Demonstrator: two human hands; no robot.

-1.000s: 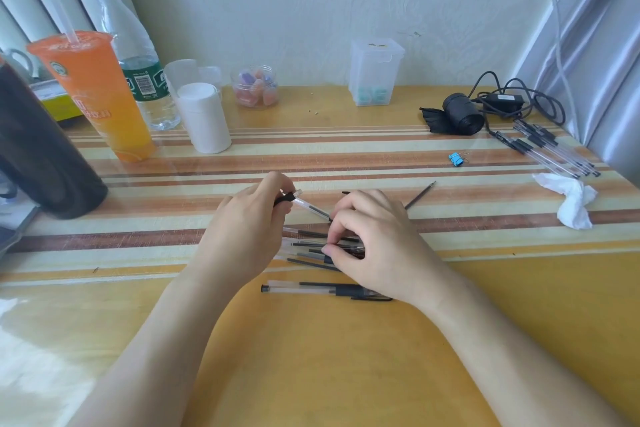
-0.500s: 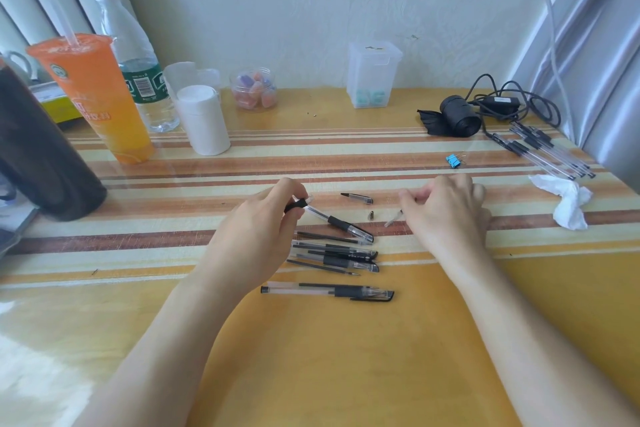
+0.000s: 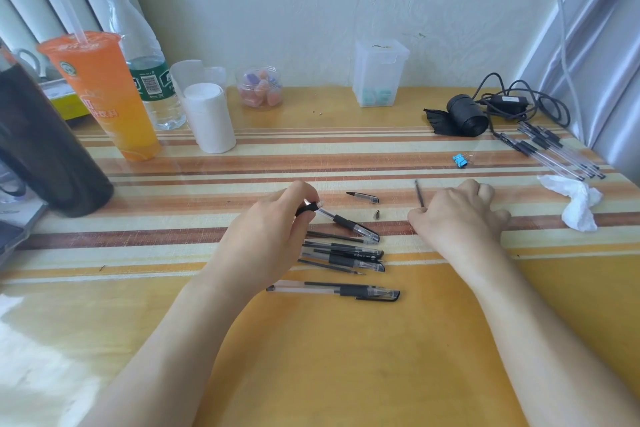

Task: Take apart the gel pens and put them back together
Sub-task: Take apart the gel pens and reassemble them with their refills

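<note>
My left hand (image 3: 266, 232) pinches the black end of a clear pen barrel (image 3: 341, 221), whose tip end slopes down to the table on the right. My right hand (image 3: 457, 215) is closed on a thin dark refill (image 3: 419, 193) that sticks up and away from the fingers. Between the hands lie a pen cap (image 3: 363, 197) and a small metal tip (image 3: 376, 214). Below the barrel lies a pile of pens and refills (image 3: 346, 253). One capped pen (image 3: 334, 289) lies alone, nearer to me.
At the back left stand an orange drink cup (image 3: 104, 97), a water bottle (image 3: 142, 59), a white roll (image 3: 207, 118) and a dark bag (image 3: 45, 149). More pens (image 3: 554, 152) lie far right, near a crumpled tissue (image 3: 575, 201), a blue clip (image 3: 459, 160) and cables (image 3: 512, 104).
My right hand left the pile, moved right and picked up the thin refill, which now points up. My left hand has kept hold of the barrel.
</note>
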